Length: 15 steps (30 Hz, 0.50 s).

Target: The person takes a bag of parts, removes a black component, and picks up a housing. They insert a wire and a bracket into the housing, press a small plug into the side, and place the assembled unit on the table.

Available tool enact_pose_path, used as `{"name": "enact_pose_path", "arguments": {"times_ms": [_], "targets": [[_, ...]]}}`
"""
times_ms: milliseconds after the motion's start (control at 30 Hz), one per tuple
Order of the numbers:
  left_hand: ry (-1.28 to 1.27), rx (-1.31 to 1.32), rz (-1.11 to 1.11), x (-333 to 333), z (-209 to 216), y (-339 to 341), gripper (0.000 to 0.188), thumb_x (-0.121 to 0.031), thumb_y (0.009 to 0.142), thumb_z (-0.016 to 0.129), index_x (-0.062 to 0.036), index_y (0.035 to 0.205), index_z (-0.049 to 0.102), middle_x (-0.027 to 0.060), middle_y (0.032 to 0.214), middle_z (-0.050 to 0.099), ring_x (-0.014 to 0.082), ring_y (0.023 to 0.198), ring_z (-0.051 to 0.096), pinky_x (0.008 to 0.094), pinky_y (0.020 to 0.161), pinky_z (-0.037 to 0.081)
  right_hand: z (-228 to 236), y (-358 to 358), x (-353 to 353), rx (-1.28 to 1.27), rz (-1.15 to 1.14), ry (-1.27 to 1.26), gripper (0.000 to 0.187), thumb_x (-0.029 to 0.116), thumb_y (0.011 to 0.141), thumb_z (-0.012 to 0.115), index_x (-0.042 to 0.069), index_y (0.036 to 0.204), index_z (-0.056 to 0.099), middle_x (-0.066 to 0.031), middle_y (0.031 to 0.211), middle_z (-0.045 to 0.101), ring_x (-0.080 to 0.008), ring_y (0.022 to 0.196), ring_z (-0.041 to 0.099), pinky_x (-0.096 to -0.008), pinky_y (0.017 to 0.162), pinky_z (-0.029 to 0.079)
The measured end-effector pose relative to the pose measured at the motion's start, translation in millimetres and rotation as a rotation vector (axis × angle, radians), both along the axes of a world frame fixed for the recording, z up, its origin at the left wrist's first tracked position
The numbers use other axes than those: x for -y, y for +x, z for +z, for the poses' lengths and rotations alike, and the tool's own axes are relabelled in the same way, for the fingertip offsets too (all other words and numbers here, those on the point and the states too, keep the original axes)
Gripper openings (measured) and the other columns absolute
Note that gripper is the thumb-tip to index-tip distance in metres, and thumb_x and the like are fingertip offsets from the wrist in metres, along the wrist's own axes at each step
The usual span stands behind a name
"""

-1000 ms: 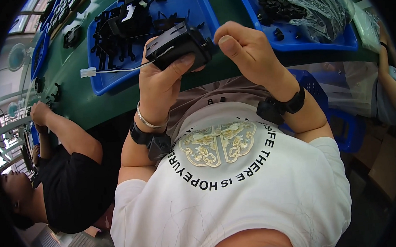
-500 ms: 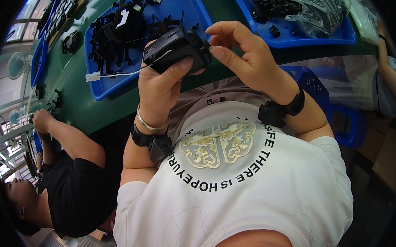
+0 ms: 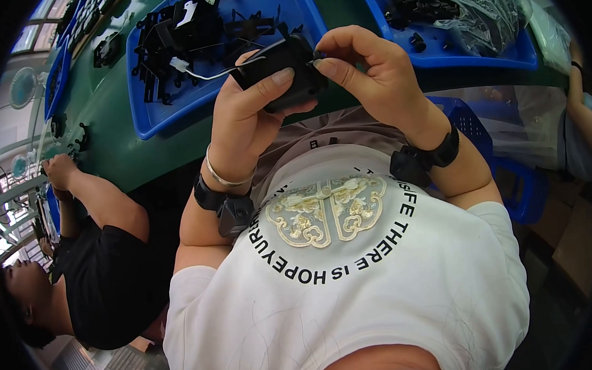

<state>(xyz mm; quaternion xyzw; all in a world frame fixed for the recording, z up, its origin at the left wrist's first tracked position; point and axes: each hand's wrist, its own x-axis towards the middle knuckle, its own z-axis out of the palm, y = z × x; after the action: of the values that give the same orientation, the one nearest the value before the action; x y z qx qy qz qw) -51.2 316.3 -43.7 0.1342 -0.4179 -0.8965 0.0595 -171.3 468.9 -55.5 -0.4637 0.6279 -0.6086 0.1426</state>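
My left hand is wrapped round a black box-shaped plastic housing, its thumb lying across the near face. From the housing a thin white cable runs left to a small white connector plug, which hangs over the blue tray. My right hand pinches at the housing's right end, thumb and forefinger closed on a small dark part. That part is too small and too hidden for me to name. The housing is held above the table's near edge, tilted.
Behind my left hand, a blue tray holds many black plastic brackets. A second blue tray at the right bears small black parts and clear plastic bags. A person in black works at the green table on my left.
My left hand has turned the housing, and the cable's plug has swung up and right over the tray. My right fingers have closed from apart to a pinch at the housing's end.
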Motion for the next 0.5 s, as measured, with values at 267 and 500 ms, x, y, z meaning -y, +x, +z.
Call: {"name": "enact_pose_path", "arguments": {"times_ms": [267,500], "targets": [[-0.172,-0.052,-0.021,1,4,0,0.030,-0.006,0.082,0.062,-0.0001,0.109,0.051,0.0121,0.102,0.059,0.0226,0.090,0.063,0.0333,0.070,0.058,4,-4,-2,-0.028,0.029,0.183,0.025,0.026,0.090,0.058,0.002,0.093,0.058,0.0020,0.072,0.054,-0.0037,0.064,0.046,-0.0172,0.056,0.038],[-0.253,-0.121,0.050,-4,-10,-1,0.038,0.000,0.080,0.064,-0.0001,0.111,0.043,0.0148,0.104,0.058,0.0234,0.089,0.063,0.0342,0.071,0.058,9,8,6,0.283,0.019,0.155,0.041,0.041,0.091,0.052,0.003,0.077,0.060,-0.0002,0.062,0.052,-0.0066,0.054,0.043,-0.0198,0.048,0.035]]}}
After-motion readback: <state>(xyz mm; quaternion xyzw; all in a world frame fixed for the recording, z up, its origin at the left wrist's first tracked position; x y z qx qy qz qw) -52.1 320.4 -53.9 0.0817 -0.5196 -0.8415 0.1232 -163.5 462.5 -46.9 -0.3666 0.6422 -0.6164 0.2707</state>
